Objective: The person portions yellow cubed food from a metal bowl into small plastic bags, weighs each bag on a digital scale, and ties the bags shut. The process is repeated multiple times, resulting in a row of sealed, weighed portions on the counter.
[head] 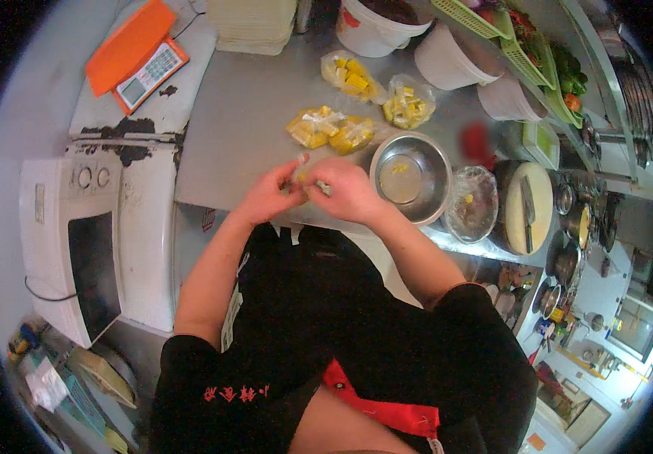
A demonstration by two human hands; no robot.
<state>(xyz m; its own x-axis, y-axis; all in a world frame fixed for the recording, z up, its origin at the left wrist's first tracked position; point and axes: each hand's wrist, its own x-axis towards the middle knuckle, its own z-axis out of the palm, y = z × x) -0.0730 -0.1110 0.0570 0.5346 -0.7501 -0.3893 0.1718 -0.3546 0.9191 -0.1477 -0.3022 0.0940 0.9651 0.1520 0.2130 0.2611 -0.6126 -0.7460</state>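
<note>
My left hand (272,193) and my right hand (343,190) meet over the front edge of the steel counter. Their fingers pinch a clear plastic bag (302,177) with a little yellow showing in it; the hands hide most of it. Beyond them lie several plastic bags of cut yellow pieces, which look like corn, among them one bag (312,126) just past my fingers and another (410,105) farther right. Close beside my right hand stands a steel bowl (378,170) with a few yellow bits at its bottom.
A plastic-lined bowl (482,213) and a round cutting board (541,227) with a cleaver (527,207) stand at the right. White buckets (445,62) and green baskets (522,59) of vegetables line the back right. An orange scale (133,48) sits at the upper left, above a white oven (48,215).
</note>
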